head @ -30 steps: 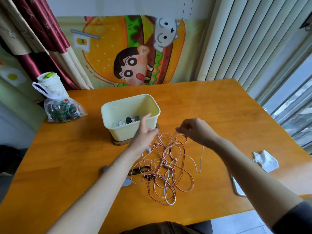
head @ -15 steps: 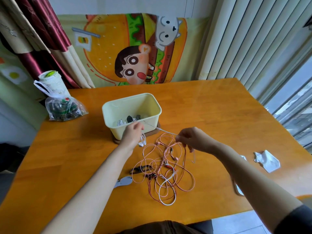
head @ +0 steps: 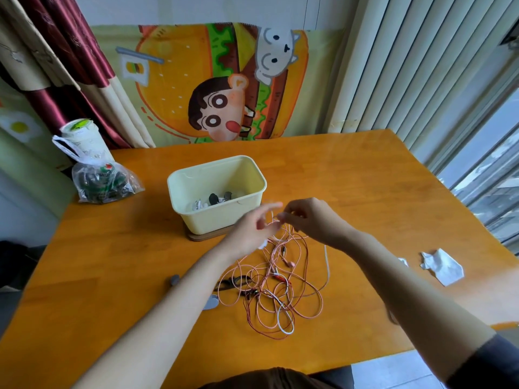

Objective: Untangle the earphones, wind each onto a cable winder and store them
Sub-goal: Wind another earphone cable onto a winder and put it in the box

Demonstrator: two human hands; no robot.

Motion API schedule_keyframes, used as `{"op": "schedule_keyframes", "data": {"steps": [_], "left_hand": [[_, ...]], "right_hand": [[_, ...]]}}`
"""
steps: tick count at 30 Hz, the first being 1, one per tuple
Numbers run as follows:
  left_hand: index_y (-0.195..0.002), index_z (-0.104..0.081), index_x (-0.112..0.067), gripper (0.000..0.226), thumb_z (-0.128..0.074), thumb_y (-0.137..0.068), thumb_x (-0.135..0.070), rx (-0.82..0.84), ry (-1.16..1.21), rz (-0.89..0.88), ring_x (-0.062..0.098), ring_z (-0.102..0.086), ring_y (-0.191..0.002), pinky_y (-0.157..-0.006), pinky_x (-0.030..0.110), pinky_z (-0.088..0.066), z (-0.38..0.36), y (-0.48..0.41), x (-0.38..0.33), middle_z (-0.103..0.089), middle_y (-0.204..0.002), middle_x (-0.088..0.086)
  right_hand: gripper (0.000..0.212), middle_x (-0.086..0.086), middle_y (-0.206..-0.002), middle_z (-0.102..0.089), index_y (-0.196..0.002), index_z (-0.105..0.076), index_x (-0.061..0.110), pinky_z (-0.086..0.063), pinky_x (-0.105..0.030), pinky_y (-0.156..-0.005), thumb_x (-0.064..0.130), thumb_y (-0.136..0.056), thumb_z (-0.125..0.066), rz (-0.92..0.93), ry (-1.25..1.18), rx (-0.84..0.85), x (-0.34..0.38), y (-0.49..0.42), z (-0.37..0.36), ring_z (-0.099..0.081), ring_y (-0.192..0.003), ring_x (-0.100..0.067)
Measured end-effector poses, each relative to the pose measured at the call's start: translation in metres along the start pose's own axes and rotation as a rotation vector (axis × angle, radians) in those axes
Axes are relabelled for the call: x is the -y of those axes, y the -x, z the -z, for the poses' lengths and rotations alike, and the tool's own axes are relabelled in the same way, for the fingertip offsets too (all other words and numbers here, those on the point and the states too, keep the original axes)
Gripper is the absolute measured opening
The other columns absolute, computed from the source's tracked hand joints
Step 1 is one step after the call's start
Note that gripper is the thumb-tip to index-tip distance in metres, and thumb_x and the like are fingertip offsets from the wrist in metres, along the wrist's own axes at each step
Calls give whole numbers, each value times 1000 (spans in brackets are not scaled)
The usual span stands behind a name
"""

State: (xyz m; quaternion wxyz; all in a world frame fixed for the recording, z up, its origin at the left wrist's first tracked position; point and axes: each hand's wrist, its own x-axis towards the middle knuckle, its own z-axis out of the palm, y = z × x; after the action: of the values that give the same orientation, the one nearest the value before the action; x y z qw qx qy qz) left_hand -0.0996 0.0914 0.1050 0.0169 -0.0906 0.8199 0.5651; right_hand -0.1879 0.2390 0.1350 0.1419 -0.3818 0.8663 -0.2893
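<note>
Your right hand (head: 307, 221) is curled. Its fingertips (head: 282, 217) pinch a strand at the top of the tangle of thin pink, red and white earphone cables (head: 280, 293), just off the near right corner of the pale yellow rectangular plastic tub (head: 196, 217).

Your left hand (head: 251, 230) is in front of the tub too, almost touching the right. It's blurred: fingers look spread, white blob under the palm. Can't tell if it grips anything.

Most of the tangle lies flat on your side of the tub, with a few strands lifted to the right hand.

The tub sits on a brown wooden base (head: 202, 237). Small dark and white bits are inside, too small to identify. Two grey oval pieces (head: 210, 303) (head: 174, 279) lie nearer you than the tub.

The surface is an orange varnished wooden table (head: 365, 192).
- **Left of the tub, at the edge:** clear plastic bag with dark contents (head: 104, 181), white cylindrical cup with a green top (head: 81, 136) behind it.
- **Far right of the tub:** crumpled white paper (head: 443, 266).

Room behind the tub:
- **Wall:** cartoon burger cloth (head: 224, 80).
- **Left:** maroon and cream curtains (head: 84, 66).
- **Right:** white vertical blinds (head: 407, 66), then a window (head: 491, 164).
</note>
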Motion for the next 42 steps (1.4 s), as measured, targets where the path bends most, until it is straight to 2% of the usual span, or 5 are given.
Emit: {"op": "schedule_keyframes", "data": {"steps": [14,24,29,33,42], "left_hand": [[-75,-52,-11,34,-36,-104,-18,-630,478,326,10,-27,-52,-38,14,-22,53,0,40,-33,-63,0],[-128,-51,-6,29,-46,-101,-13,-498,333,374,12,-38,-56,-45,18,-34,41,-4,32,-42,-72,2],[-146,-21,-41,72,-60,-93,-13,-261,292,70,10,-50,-81,-68,19,-43,17,-4,-7,-49,-103,5],[-101,-59,-32,15,-49,-99,-22,-104,99,-95,11,-40,-64,-62,20,-35,-4,-7,-32,-45,-66,-2],[-77,-58,-10,33,-39,-103,-17,-419,228,184,10,-33,-52,-45,16,-26,30,-8,14,-38,-63,0]], "right_hand": [[26,-1,-60,-52,-72,-63,13,-48,-26,-59,27,-92,-58,-470,-273,86,-102,28,-14,-50,-53,-11],[23,6,-70,-59,-87,-69,16,-39,-15,-53,37,-89,-60,-53,-9,-670,-12,-17,88,-48,-58,-3],[21,8,-67,-56,-83,-70,20,-39,-21,-53,39,-88,-62,44,72,-410,24,-21,69,-48,-58,-3],[23,13,-61,-54,-78,-67,18,-38,-22,-55,36,-90,-60,107,26,-173,24,-14,27,-48,-56,-5],[21,5,-60,-54,-79,-64,13,-36,-21,-51,30,-90,-61,-209,-24,62,-55,6,8,-47,-53,-8]]}}
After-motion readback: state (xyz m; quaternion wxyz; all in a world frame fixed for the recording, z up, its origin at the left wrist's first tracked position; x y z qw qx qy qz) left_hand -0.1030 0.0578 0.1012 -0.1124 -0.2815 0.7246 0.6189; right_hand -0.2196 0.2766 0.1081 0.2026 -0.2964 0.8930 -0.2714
